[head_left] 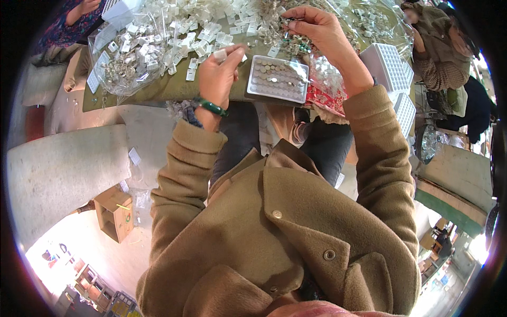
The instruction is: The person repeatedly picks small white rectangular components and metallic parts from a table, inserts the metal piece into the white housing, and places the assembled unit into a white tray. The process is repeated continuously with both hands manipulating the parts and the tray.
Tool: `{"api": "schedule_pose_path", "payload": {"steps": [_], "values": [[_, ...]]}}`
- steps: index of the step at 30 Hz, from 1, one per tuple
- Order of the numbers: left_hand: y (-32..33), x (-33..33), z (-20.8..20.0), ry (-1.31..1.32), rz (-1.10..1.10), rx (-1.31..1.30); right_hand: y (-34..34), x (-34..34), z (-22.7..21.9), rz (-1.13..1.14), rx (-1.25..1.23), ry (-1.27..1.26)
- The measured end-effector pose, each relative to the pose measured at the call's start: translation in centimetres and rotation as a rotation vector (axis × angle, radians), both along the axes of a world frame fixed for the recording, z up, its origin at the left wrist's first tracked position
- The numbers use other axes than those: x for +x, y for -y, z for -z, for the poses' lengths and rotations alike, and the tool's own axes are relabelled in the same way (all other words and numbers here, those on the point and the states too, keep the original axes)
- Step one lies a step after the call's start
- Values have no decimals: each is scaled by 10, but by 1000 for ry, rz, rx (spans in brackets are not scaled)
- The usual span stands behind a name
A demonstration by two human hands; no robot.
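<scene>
My left hand (216,79), with a green bangle at its wrist, is raised over the table's near edge. Its fingers are closed on a small white plastic piece (220,56). Farther off and to the right, my right hand (319,33) pinches at a heap of small shiny metal trinkets (300,45); what sits between its fingertips is too small to make out. Between and below the two hands lies a shallow white tray (254,91) under clear film, holding rows of small round pieces. Loose white plastic pieces (203,42) spread across the table left of centre.
A clear bag (127,66) of white pieces and trinkets lies at the left. White gridded trays (388,66) stack at the right, near a red patterned cloth (325,100). Other people sit at far left and right. A cardboard box (113,214) stands on the floor.
</scene>
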State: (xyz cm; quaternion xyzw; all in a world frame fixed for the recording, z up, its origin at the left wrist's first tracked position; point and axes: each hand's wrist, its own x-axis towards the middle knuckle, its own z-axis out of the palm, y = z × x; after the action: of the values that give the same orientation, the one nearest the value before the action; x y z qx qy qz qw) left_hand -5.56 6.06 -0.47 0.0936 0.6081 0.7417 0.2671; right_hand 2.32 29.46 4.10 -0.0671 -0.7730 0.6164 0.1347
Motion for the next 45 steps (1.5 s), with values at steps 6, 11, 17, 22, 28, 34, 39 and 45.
{"api": "schedule_pose_path", "payload": {"steps": [6,11,17,22,28,34,39,45], "values": [[-39,-7,-1,-467,99,-83,2,1,-4,13,-153,-22],[-57,-11,-4,-521,-12,-177,8,-1,-7,-16,-209,-79],[-49,-23,-9,-344,-32,42,8,5,-6,291,245,-77],[-44,-30,-14,-124,16,141,8,8,-4,361,197,-116],[-44,-26,-23,-150,86,98,17,9,-5,325,0,-169],[-41,-14,-32,-395,149,-21,35,9,-11,181,329,-131],[-34,-20,-35,-375,74,-24,33,7,-13,378,571,-162],[-20,-27,-40,-65,62,180,27,13,-13,504,468,-10]]}}
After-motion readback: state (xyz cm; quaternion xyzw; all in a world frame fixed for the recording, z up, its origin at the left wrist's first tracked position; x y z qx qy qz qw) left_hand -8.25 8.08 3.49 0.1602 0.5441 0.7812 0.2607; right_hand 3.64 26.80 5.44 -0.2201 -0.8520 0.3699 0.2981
